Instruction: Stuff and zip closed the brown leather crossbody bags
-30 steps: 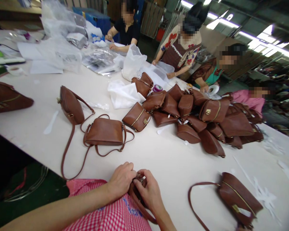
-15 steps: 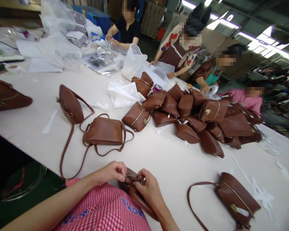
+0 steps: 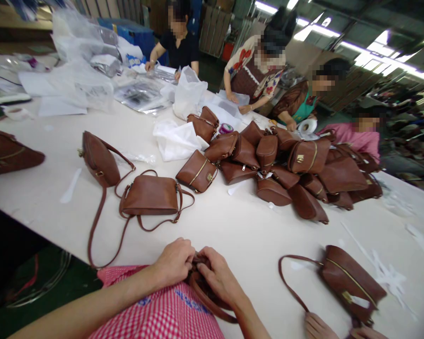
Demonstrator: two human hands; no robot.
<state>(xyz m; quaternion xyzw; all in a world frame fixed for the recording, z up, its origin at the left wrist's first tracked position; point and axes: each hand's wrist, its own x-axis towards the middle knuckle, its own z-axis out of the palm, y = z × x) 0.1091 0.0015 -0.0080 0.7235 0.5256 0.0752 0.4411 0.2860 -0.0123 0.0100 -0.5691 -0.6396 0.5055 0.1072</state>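
Note:
Close against the checked apron, my left hand (image 3: 176, 260) is closed on a brown leather strap (image 3: 212, 306), its fingertips curled out of sight. My right hand (image 3: 217, 272) is closed around the same strap, just to the right, thumb pressed on top. The strap loops down below my right hand. Whatever bag it belongs to is mostly hidden behind my hands and the apron. Beyond my left hand lies a brown handbag (image 3: 150, 195) on its side with its strap trailing. A second bag (image 3: 101, 159) stands to its left with a long strap.
A heap of brown handbags (image 3: 273, 160) covers the table's middle and right. Another person's hands (image 3: 318, 326) touch a zipped bag (image 3: 353, 278) at the lower right. Several co-workers stand across the table. White plastic wrapping (image 3: 178, 139) and a tape roll (image 3: 307, 126) lie about.
My hands have drawn together over the strap, and my left fingers have curled in more. Another person's hands have come further into view at the lower right, by the zipped bag.

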